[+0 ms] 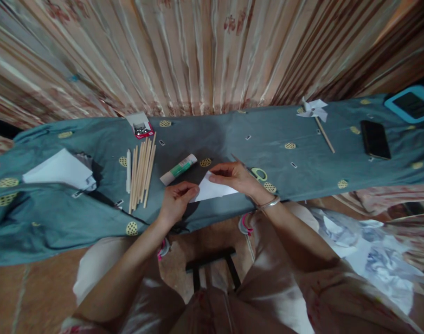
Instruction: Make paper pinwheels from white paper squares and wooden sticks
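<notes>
Left hand [175, 202] and right hand [237, 178] pinching white paper [210, 190] by the table's [212, 137] near edge, glue stick [179, 169] beyond, scissors [254, 171] part-hidden

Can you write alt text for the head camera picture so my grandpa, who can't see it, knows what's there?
A person's left hand and right hand hold white paper over a blue-green cloth. Nearby lie a white-and-green tube, wooden sticks and green-handled scissors; farther right are a paper pinwheel and a black phone.
</notes>
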Motion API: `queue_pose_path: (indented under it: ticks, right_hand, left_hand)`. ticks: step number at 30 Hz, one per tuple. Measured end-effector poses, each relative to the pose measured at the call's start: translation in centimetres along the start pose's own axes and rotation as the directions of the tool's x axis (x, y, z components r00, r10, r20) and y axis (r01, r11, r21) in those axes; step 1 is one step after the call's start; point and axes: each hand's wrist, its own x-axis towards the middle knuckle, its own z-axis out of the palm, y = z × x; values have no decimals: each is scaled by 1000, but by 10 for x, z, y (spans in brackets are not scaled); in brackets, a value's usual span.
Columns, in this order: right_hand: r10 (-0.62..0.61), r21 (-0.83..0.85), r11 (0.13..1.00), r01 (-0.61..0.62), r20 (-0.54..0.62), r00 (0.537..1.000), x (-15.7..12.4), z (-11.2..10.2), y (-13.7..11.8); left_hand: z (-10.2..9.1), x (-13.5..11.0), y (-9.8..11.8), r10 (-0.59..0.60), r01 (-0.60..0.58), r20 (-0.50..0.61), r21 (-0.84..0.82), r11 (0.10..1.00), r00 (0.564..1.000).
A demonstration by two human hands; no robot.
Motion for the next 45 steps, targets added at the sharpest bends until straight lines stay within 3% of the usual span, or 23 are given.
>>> queue_pose_path:
  ticks: [4, 13, 32, 37, 40, 43, 45]
  right_hand:
    - [-17, -34, 999, 19, 45, 999, 3, 4, 0]
    - [-62, -77, 995, 67, 68, 996, 6, 15, 1]
    - [0, 35, 999, 3, -92, 996, 2, -16, -2]
    - [-40, 39, 998, 47, -153, 987, -1, -24, -5]
    - [-24, 50, 998, 30, -104, 994, -1, -19, -5]
    - [-5, 50, 999, 6, -16, 1000, 0, -8, -4]
    - [-10, 40, 999, 9, 6, 1000, 1, -2, -4]
  left_hand:
    - [3, -2, 0, 35, -37, 55, 24, 999, 998]
    - [1, 2, -2, 45, -46, 38, 39, 998, 998]
    - [-12, -4, -2, 31, -36, 69, 71, 997, 997]
    - [-21, -2, 3, 12, -11, -12, 81, 997, 1000]
    - [-18, -1, 6, 14, -14, -10, 50, 999, 1000]
    - [-12, 0, 5, -3, 1, 74, 29, 1000, 997]
    - [-8, 0, 3, -67, 69, 134, -12, 998, 989]
